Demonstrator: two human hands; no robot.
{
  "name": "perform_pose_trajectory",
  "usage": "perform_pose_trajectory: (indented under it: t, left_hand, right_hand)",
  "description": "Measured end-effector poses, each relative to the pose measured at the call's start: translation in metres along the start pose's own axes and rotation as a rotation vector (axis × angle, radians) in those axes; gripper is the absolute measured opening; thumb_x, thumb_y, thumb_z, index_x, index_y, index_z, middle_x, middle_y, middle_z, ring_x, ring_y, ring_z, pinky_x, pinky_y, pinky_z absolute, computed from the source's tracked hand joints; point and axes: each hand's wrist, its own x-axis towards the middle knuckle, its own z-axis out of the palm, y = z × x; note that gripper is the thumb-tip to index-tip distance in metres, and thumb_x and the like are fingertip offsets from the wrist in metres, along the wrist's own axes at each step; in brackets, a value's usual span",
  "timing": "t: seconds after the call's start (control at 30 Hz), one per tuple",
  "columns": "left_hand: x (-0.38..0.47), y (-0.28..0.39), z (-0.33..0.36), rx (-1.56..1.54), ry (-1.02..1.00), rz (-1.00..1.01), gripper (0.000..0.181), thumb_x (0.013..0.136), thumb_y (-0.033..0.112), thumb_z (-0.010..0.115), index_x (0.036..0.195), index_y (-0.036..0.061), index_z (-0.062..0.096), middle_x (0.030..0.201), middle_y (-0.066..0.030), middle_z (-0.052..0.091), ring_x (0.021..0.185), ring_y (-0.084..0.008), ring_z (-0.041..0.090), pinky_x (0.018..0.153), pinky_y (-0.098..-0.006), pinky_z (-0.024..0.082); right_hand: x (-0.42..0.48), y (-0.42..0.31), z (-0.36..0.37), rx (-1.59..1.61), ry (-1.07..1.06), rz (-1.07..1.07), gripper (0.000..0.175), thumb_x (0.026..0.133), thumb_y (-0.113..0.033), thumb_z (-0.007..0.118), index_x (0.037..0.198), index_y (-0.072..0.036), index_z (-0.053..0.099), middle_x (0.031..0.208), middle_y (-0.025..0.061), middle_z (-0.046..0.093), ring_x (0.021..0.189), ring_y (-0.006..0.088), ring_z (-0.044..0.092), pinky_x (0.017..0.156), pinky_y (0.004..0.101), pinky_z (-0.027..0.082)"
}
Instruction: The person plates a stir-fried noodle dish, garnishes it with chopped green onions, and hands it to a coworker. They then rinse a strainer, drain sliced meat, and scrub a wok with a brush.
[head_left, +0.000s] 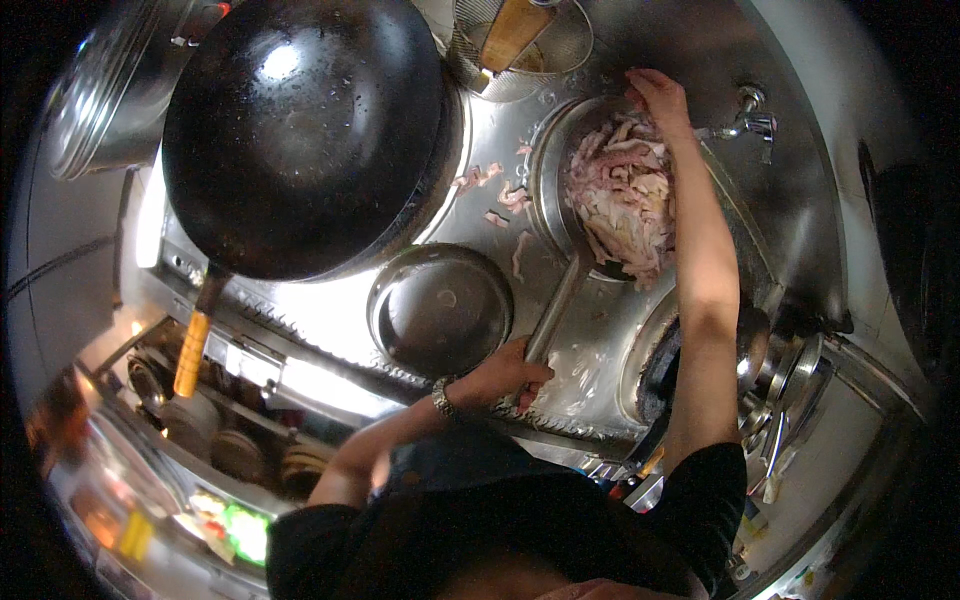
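My left hand (514, 373), with a watch on its wrist, is closed around a metal handle (561, 304). That handle slants up to a heap of pale pink raw meat strips (621, 191); the tool's head is hidden beneath the meat. Around the heap shows the rim of a round metal basin (550, 176). My right hand (661, 96) is at the basin's far edge, just beyond the meat, its fingers bent and bunched. Whether something sits between those fingertips cannot be made out. My right forearm covers the heap's right side.
A large black wok (300, 142) with a wooden handle (193, 352) stands on the left. Nearer is a round metal pan or lid (442, 311). Loose meat scraps (512, 196) lie on the steel counter. A wire-mesh strainer (517, 82) stands behind, a tap (750, 124) at right.
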Motion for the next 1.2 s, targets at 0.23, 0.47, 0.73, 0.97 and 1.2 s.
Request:
perform_pose_trajectory:
  t: [0.23,0.47,0.73,0.97,1.2]
  left_hand:
    - [-0.005,0.008,-0.007,0.069,-0.006,0.031,0.025,0.084,0.019,0.063,0.083,0.0013,0.045,0.056,-0.0043,0.053,0.043,-0.0138,0.053,0.039,-0.0278,0.043]
    - [-0.004,0.007,-0.016,0.032,-0.066,0.046,0.025,0.083,0.012,0.059,0.092,-0.0008,0.04,0.058,-0.006,0.052,0.043,-0.0149,0.054,0.038,-0.0289,0.045]
    - [-0.012,-0.012,-0.01,0.005,-0.003,0.082,0.025,0.084,0.018,0.06,0.07,0.0012,0.05,0.053,-0.0059,0.054,0.045,-0.0142,0.055,0.043,-0.029,0.046]
    - [-0.023,-0.028,0.006,0.066,-0.031,0.08,0.023,0.08,0.014,0.06,0.067,-0.0021,0.051,0.052,-0.0085,0.053,0.04,-0.0176,0.053,0.038,-0.0307,0.043]
    - [-0.03,-0.043,0.012,0.074,-0.032,0.176,0.025,0.079,0.015,0.059,0.062,-0.0023,0.051,0.052,-0.0099,0.053,0.04,-0.0184,0.052,0.038,-0.0299,0.042]
  right_hand:
    - [0.058,0.018,0.046,-0.957,0.062,0.033,0.037,0.078,-0.035,0.062,0.101,-0.007,0.064,0.102,0.0142,0.063,0.096,0.0309,0.06,0.081,0.0418,0.047]
    - [0.063,0.011,0.04,-0.77,0.09,0.09,0.039,0.08,-0.04,0.06,0.099,-0.005,0.063,0.109,0.0158,0.059,0.103,0.0331,0.056,0.083,0.0423,0.046]
    - [-0.077,-0.045,0.099,-0.467,-0.348,-0.818,0.036,0.078,-0.019,0.065,0.111,-0.008,0.057,0.102,0.0157,0.057,0.1,0.0342,0.053,0.083,0.0432,0.045]
    - [-0.191,-0.094,0.189,-0.805,-0.487,-0.426,0.055,0.072,-0.02,0.07,0.121,-0.014,0.044,0.118,0.0182,0.035,0.111,0.0376,0.042,0.08,0.0401,0.051]
    - [-0.218,-0.075,0.193,-0.349,-0.353,-0.299,0.023,0.067,0.003,0.063,0.086,-0.004,0.053,0.092,0.0119,0.042,0.083,0.0288,0.052,0.073,0.0379,0.045]
